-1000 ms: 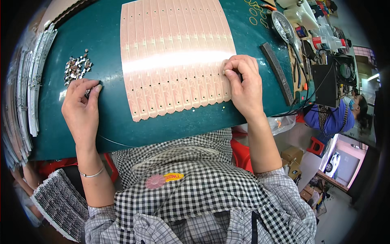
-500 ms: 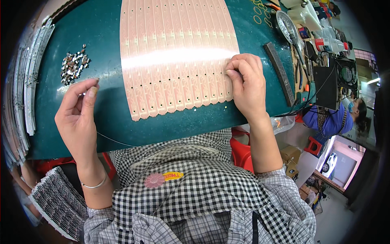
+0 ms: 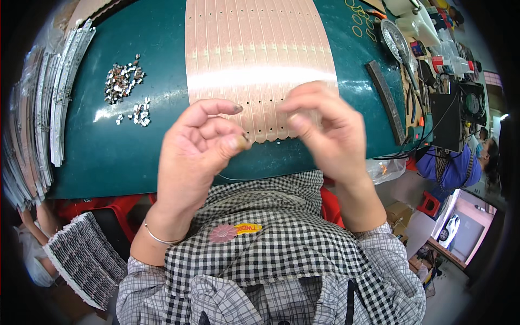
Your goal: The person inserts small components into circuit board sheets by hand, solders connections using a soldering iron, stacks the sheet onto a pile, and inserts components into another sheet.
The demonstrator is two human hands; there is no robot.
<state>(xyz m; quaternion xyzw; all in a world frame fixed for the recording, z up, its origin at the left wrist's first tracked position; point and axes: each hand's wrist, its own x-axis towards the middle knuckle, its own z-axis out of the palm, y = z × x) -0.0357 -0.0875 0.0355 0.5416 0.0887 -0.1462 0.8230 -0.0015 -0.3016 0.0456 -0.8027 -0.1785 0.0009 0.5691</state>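
Observation:
A pale pink sheet of long joined strips (image 3: 260, 59), with rows of small dark holes and a scalloped near edge, lies flat on the green table. My left hand (image 3: 189, 149) hovers over its near left corner, thumb and forefinger apart and fingertips darkened; I see nothing held. Above the near right part of the sheet is my right hand (image 3: 333, 132), its fingers bent and smeared by motion, so what they hold cannot be made out. Left of the sheet lie a heap of tiny metal pieces (image 3: 123, 81) and a smaller scatter of whitish pieces (image 3: 142, 112).
Long grey metal strips (image 3: 67, 92) are stacked along the table's left edge. A dark bar (image 3: 385, 103) lies right of the sheet, near rubber bands (image 3: 357, 30), a round metal dish (image 3: 391, 35) and a plastic bottle (image 3: 452, 64). Another person (image 3: 452, 162) sits beyond, at right.
My left hand has moved right, from beside the metal heap to the sheet, and its pinch has opened. My right hand has left the sheet's right edge, moving inward. The whole view has shifted slightly.

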